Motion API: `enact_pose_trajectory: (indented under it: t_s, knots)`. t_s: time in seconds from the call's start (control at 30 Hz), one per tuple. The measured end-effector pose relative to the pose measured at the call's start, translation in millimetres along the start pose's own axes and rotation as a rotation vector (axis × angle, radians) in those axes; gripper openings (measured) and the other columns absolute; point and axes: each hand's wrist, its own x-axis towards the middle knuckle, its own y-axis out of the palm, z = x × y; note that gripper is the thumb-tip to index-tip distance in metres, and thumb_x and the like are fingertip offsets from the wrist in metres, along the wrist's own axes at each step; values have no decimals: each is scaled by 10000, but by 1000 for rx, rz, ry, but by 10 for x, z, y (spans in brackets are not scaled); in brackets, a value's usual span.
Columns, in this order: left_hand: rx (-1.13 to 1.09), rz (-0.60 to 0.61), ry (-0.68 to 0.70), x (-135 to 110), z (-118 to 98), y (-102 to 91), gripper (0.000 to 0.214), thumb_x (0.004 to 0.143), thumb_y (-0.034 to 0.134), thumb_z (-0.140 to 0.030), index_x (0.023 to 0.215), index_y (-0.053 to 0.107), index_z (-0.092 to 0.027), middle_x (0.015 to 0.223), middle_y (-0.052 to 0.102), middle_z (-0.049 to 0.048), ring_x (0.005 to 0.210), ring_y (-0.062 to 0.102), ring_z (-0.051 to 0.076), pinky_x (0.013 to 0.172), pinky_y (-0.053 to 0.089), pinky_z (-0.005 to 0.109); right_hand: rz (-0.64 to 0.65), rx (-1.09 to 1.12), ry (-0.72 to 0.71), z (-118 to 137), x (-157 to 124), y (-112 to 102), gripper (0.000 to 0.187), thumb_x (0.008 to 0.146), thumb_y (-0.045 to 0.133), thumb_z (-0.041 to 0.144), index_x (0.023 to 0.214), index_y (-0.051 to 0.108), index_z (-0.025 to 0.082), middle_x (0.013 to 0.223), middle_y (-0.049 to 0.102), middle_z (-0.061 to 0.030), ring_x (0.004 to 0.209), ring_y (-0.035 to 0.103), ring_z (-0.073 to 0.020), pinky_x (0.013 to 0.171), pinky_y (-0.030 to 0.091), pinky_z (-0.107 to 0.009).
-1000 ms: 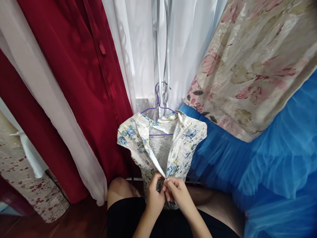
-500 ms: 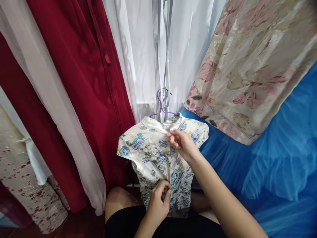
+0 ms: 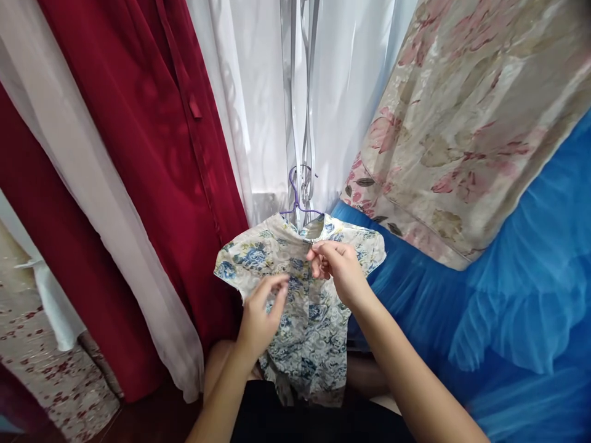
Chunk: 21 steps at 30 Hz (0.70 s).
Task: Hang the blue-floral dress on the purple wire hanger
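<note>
A white floral dress (image 3: 289, 320) with blue roses and short sleeves hangs on a purple hanger (image 3: 296, 206) in front of me, its lower part over my lap. My right hand (image 3: 339, 264) is closed in a pinch at the middle of the neckline, at the top of the centre seam. What exactly lies between the fingertips is too small to make out, but the dress's neck edge is there. My left hand (image 3: 265, 314) is off the seam, in front of the dress's left half, with thumb and fingers apart and nothing in them.
Behind the hanger hang white drapes (image 3: 258, 92) with narrow ribbons (image 3: 298, 111). Dark red fabric (image 3: 152, 154) and a pale sheer strip (image 3: 92, 160) hang on the left. A pink-flowered cloth (image 3: 462, 141) and blue tulle (image 3: 521, 289) fill the right.
My left hand has let go of the lower centre seam and moved up and left. My right hand stays near the neckline. The dress front now lies flatter, its seam straighter.
</note>
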Motion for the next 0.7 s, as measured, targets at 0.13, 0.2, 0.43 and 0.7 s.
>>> enact_pose_trajectory:
  t_s: [0.13,0.2,0.43,0.7]
  knots:
    - [78,-31,185,733,-327,-101,291,1005,515,-245,1268,638,-239,1042,669,51,979,634,183,913,492,319,69,-83,-36,159,-39,14,281,828,559,355,657,690,175,420,568,16,389,420,-92,448,300,-230]
    - [158,15,256,927,-430,-87,208,1008,512,-257,1101,692,-207,1001,670,52,960,632,187,889,487,320,82,-118,-58,182,11,12,284,840,555,357,667,688,175,418,553,24,397,427,-94,464,314,-232]
    - [273,-220,318,1151,-336,-164,204,997,545,-298,896,669,-170,901,686,36,911,632,193,918,453,349,33,-297,-126,-282,267,67,291,789,493,247,503,513,200,414,488,33,412,430,-99,462,312,-233]
    - [-672,-805,-382,1337,850,-659,72,955,557,-209,922,596,-157,861,654,24,840,669,140,788,538,255,135,-264,32,-649,-96,87,306,761,485,210,460,431,210,384,408,52,378,348,-78,434,230,-230]
